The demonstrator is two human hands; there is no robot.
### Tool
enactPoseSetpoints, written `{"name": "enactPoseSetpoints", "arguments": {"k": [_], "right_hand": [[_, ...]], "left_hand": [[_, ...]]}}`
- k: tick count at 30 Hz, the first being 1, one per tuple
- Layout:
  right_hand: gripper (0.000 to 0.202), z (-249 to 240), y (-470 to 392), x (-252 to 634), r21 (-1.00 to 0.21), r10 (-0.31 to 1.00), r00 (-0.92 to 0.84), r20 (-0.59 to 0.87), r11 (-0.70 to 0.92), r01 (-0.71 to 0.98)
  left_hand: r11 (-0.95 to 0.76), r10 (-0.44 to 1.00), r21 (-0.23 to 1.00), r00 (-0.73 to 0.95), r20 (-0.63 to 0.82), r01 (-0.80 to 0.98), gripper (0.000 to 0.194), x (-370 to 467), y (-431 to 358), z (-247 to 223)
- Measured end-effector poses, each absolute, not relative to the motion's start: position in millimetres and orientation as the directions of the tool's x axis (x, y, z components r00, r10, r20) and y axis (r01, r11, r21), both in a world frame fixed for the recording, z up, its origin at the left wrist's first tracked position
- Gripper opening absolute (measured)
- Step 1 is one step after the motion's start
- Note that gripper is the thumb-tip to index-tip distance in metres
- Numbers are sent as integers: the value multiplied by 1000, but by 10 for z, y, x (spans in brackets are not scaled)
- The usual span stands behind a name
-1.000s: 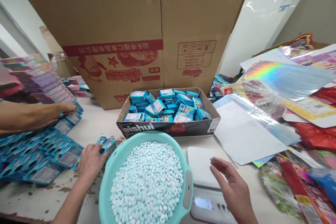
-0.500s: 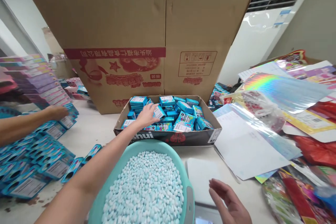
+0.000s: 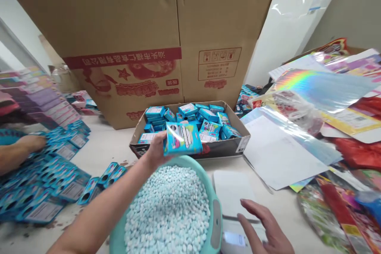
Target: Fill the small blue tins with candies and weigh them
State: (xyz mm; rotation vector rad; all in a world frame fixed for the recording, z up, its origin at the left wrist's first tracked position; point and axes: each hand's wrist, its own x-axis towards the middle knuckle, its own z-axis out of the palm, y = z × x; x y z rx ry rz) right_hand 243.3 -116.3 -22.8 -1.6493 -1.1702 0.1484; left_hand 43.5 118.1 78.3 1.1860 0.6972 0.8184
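My left hand grips a small blue box and holds it above the far rim of a teal basin filled with pale blue-and-white candies. Just behind it lies a low cardboard tray full of the same blue boxes. My right hand hovers empty with fingers apart over a white digital scale at the bottom right.
A tall opened carton stands behind the tray. Flattened blue boxes cover the table at left, where another person's hand rests. Holographic sheets and white paper pile up at right, by a white air conditioner.
My left hand left the flat boxes at the left, reached into the tray, and has come back toward me holding one blue box. The other person's hand drew back leftward.
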Motion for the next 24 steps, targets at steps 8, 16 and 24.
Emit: {"name": "enactPoseSetpoints", "arguments": {"k": [8,16,24], "right_hand": [[31,-13,-1035,1970,-679,725,210,656,445,584],[36,-53,-1231,1935,-680,747,231,623,372,632],[43,-22,-1249,1902,-665,744,197,638,404,628]], "left_hand": [[709,601,582,773,-204,-398,73,291,48,564],[784,512,522,826,-236,-336,67,351,-101,342],[788,523,501,818,-239,-358,64,344,-114,301]]}}
